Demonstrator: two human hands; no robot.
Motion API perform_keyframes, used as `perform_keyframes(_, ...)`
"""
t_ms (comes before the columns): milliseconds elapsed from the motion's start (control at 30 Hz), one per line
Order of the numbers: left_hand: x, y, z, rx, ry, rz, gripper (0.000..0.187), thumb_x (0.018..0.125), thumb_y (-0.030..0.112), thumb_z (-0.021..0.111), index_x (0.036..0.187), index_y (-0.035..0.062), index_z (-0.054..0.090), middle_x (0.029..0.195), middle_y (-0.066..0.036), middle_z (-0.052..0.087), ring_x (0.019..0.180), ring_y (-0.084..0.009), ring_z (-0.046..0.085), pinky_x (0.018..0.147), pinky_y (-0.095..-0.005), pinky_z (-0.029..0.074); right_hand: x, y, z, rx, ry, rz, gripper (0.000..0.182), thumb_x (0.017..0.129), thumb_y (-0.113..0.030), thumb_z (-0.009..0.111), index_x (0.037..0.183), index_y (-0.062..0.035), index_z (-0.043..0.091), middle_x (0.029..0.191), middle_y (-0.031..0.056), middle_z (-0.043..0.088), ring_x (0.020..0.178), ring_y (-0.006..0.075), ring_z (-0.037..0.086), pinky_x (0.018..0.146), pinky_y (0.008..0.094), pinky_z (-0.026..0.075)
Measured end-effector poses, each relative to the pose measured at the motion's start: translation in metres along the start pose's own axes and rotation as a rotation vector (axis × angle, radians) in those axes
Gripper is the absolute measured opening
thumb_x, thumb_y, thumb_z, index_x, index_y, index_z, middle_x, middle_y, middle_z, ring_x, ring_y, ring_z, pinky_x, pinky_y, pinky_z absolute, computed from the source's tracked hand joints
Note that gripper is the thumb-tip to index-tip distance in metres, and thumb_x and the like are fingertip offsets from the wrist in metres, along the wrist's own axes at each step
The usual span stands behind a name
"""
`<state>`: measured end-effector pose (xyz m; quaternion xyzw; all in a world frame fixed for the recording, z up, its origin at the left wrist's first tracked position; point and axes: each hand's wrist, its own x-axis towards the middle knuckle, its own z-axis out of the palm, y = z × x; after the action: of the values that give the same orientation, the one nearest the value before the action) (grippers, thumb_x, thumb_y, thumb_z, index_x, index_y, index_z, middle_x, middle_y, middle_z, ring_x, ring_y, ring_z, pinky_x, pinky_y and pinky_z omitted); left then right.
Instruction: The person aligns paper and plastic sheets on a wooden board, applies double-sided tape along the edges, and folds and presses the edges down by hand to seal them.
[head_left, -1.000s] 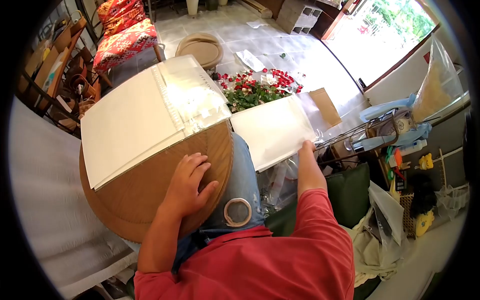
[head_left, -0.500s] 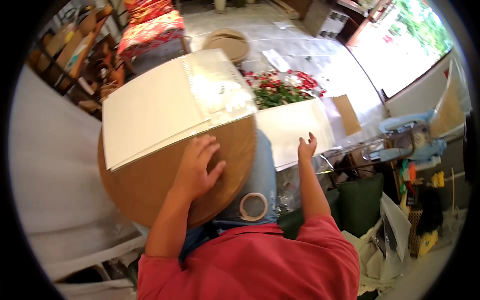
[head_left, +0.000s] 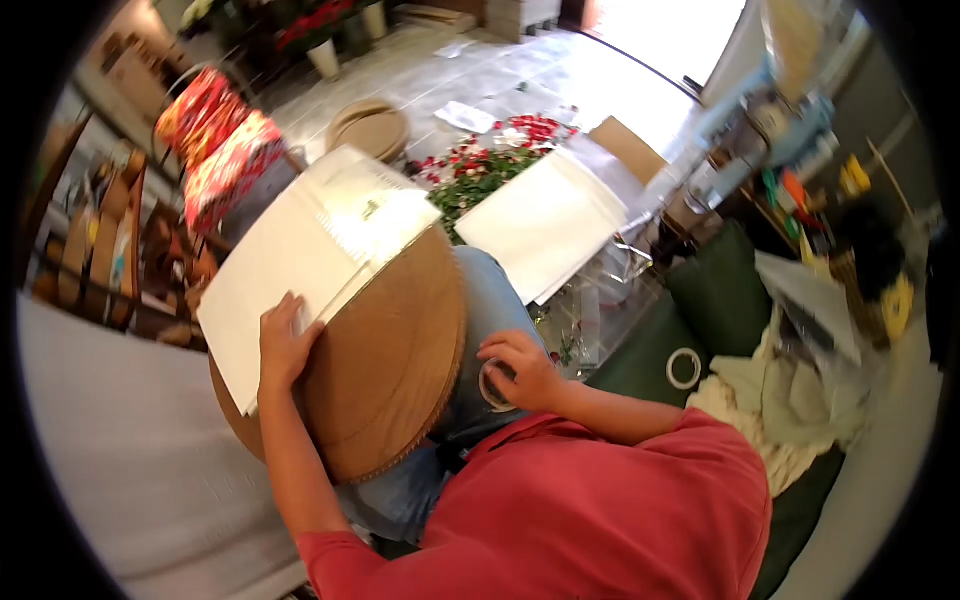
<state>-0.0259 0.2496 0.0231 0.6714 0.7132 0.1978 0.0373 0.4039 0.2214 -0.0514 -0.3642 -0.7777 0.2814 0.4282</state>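
Note:
My left hand (head_left: 285, 345) rests on the near edge of a stack of cream sheets (head_left: 270, 280), fingers stretched over the top and thumb apart. A clear plastic sleeve (head_left: 375, 205) with a bright glare covers the stack's far right part. Underneath is a round brown tabletop (head_left: 385, 370). Over my lap, my right hand (head_left: 525, 370) has its fingers curled around a roll of tape (head_left: 490, 392), partly hidden by the hand. The roll is by my jeans-clad thigh (head_left: 490, 290).
More white sheets (head_left: 550, 225) lie right of my knee, beside red and white flowers (head_left: 490, 170). Another tape roll (head_left: 684, 369) sits on a green cushioned seat (head_left: 640, 350). A patterned red chair (head_left: 225, 150), a round brown stool (head_left: 368, 130) and cardboard (head_left: 628, 148) stand farther off.
My right hand has come back from above the white sheets to the tape roll on my lap. My left hand has moved left onto the stack's edge. The view has turned right.

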Motion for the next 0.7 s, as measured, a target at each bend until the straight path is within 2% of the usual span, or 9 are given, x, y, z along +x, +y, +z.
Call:
perform_keyframes(33, 0.004, 0.006, -0.005, 0.006, -0.013, 0.048, 0.053, 0.089, 0.023, 0.082, 0.134, -0.0010, 0.070, 0.147, -0.024, 0.063, 0.131, -0.0430, 0.059, 0.115, -0.0451, 0.048, -0.009, -0.003, 0.004, 0.031, -0.067, -0.032, 0.020, 0.088, -0.005, 0.075, 0.108, -0.0048, 0.071, 0.119, 0.0148, 0.068, 0.114, 0.0365, 0.065, 0.099, 0.0460, 0.052)
perform_keyframes(100, 0.008, 0.018, -0.015, 0.045, -0.090, -0.068, 0.046, 0.090, 0.020, 0.080, 0.130, -0.0005, 0.071, 0.139, -0.023, 0.069, 0.124, -0.0426, 0.063, 0.110, -0.0465, 0.051, -0.023, -0.008, 0.007, 0.044, -0.053, -0.020, 0.019, 0.089, -0.004, 0.074, 0.108, -0.0051, 0.071, 0.119, 0.0137, 0.067, 0.114, 0.0357, 0.064, 0.099, 0.0456, 0.052)
perform_keyframes(133, 0.008, 0.012, -0.012, 0.045, -0.095, -0.045, 0.046, 0.090, 0.020, 0.080, 0.130, -0.0005, 0.071, 0.139, -0.023, 0.069, 0.124, -0.0426, 0.063, 0.110, -0.0465, 0.051, -0.027, -0.011, 0.006, 0.065, -0.085, -0.026, 0.018, 0.089, -0.004, 0.074, 0.107, -0.0054, 0.071, 0.118, 0.0126, 0.067, 0.114, 0.0350, 0.064, 0.099, 0.0451, 0.052)
perform_keyframes(200, 0.009, -0.003, -0.005, 0.144, -0.029, 0.160, 0.032, 0.095, 0.019, 0.074, 0.120, -0.0006, 0.073, 0.121, -0.022, 0.074, 0.115, -0.0409, 0.066, 0.100, -0.0485, 0.054, -0.031, -0.017, 0.005, 0.059, -0.082, -0.021, 0.018, 0.089, -0.004, 0.073, 0.108, -0.0053, 0.071, 0.118, 0.0122, 0.067, 0.114, 0.0348, 0.064, 0.099, 0.0449, 0.052)
perform_keyframes(433, 0.005, -0.019, 0.013, 0.339, 0.077, 0.206, 0.017, 0.100, 0.017, 0.064, 0.106, 0.0041, 0.074, 0.093, -0.019, 0.074, 0.091, -0.0398, 0.070, 0.077, -0.0507, 0.057, -0.023, -0.025, 0.002, 0.081, -0.127, -0.050, 0.018, 0.089, -0.003, 0.073, 0.107, -0.0050, 0.071, 0.117, 0.0124, 0.067, 0.114, 0.0345, 0.064, 0.099, 0.0456, 0.052)
perform_keyframes(567, 0.002, -0.014, 0.015, 0.060, 0.296, 0.109, 0.017, 0.096, 0.018, 0.069, 0.099, 0.0038, 0.078, 0.088, -0.023, 0.075, 0.083, -0.0417, 0.073, 0.075, -0.0473, 0.058, -0.021, -0.028, 0.004, 0.055, -0.154, -0.091, 0.018, 0.088, -0.003, 0.074, 0.106, -0.0048, 0.072, 0.115, 0.0130, 0.068, 0.112, 0.0345, 0.065, 0.099, 0.0467, 0.052)
perform_keyframes(600, 0.003, -0.016, 0.016, -0.153, 0.313, 0.038, 0.019, 0.093, 0.019, 0.076, 0.100, 0.0020, 0.081, 0.087, -0.020, 0.078, 0.076, -0.0303, 0.075, 0.073, -0.0392, 0.058, -0.021, -0.029, 0.005, 0.073, -0.172, -0.113, 0.018, 0.088, -0.003, 0.074, 0.106, -0.0048, 0.072, 0.115, 0.0130, 0.068, 0.112, 0.0345, 0.065, 0.099, 0.0467, 0.052)
perform_keyframes(667, 0.008, -0.005, -0.002, -0.382, 0.131, -0.285, 0.019, 0.093, 0.018, 0.081, 0.099, -0.0007, 0.082, 0.083, -0.012, 0.079, 0.072, -0.0154, 0.069, 0.071, -0.0311, 0.054, -0.022, -0.030, 0.005, 0.056, -0.173, -0.092, 0.019, 0.088, -0.003, 0.074, 0.106, -0.0049, 0.072, 0.115, 0.0132, 0.068, 0.112, 0.0346, 0.065, 0.099, 0.0469, 0.052)
perform_keyframes(700, 0.011, -0.006, -0.007, -0.377, 0.143, -0.298, 0.019, 0.093, 0.018, 0.081, 0.099, -0.0007, 0.082, 0.083, -0.012, 0.079, 0.072, -0.0154, 0.069, 0.071, -0.0311, 0.054, -0.022, -0.030, 0.006, 0.056, -0.177, -0.086, 0.018, 0.088, -0.003, 0.074, 0.106, -0.0050, 0.072, 0.115, 0.0134, 0.068, 0.111, 0.0349, 0.065, 0.099, 0.0468, 0.051)
